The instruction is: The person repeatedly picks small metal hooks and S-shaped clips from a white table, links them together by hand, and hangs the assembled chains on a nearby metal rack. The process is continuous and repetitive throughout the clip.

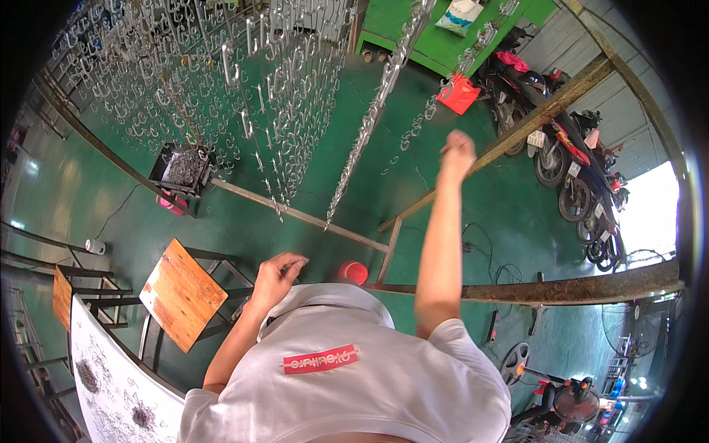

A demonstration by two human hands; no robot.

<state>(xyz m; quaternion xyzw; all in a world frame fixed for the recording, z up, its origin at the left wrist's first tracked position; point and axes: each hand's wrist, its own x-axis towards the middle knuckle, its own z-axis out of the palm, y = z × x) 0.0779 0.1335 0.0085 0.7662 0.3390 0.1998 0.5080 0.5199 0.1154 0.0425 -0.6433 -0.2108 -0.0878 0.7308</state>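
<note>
Silvery hooks (429, 109), linked in a thin strand, hang just left of the raised right grip (459, 151); farther left of it slants a thicker strand (375, 109). That grip is blurred, its fingers folded; I cannot tell whether it holds anything. Fingers bend on the left grip (273, 280) too, its contents unclear, with a wooden-topped stool (183, 292) to its left and a round red container (353, 272) to its right.
</note>
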